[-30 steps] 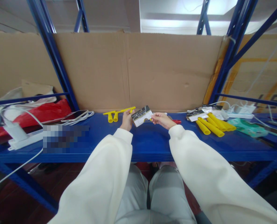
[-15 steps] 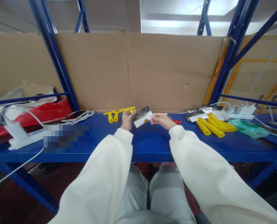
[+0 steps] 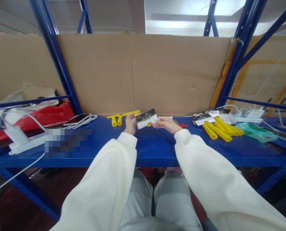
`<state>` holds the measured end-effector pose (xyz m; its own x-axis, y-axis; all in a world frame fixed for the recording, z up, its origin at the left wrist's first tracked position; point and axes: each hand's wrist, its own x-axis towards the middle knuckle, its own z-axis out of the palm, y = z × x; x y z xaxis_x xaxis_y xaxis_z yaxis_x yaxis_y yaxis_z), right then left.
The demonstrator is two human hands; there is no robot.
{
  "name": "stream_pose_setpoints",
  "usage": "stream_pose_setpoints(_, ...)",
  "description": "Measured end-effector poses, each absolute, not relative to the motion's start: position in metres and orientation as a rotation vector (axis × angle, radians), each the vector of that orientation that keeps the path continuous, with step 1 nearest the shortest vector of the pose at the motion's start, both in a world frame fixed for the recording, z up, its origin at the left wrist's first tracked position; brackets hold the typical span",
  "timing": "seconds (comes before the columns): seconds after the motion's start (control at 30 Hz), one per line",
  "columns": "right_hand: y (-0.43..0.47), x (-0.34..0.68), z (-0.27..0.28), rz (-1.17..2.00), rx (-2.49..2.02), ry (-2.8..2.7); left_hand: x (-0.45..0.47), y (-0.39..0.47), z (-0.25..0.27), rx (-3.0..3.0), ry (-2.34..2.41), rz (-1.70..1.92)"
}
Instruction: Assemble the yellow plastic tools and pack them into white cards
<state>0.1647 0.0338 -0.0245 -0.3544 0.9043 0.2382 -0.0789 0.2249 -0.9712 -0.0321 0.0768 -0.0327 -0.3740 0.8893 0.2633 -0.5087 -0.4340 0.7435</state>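
Note:
My left hand [image 3: 130, 124] is closed around a yellow T-shaped tool [image 3: 136, 113], mostly hidden by the fingers and a card. That black-and-white printed header card [image 3: 145, 117] is held between my two hands, above the blue shelf. A round yellow end shows at the card's lower edge. Fingers of my right hand [image 3: 165, 124] pinch the card's right side. Beyond my left hand lie more yellow T-shaped tools [image 3: 114, 120]. To the right, several yellow tubular handles [image 3: 217, 131] with similar cards [image 3: 202, 119] are piled together.
A blue metal shelf [image 3: 157, 150] carries everything, with a cardboard panel [image 3: 143, 73] behind it. At left are a phone [image 3: 77, 119], a power strip [image 3: 29, 142] and a red bag [image 3: 44, 117]. A red object [image 3: 182, 125] and a green packet [image 3: 257, 132] lie at right.
The card has turned to lie more level, its lower edge higher than before. The round yellow end shows more fully there. My right fingers have shifted slightly left.

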Motion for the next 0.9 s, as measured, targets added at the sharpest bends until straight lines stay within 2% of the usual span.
stream_pose_setpoints(0.9,0.031,0.161,-0.023,1.275,-0.859,-1.39,-0.027,0.053,-0.019,0.81,0.791,1.858)
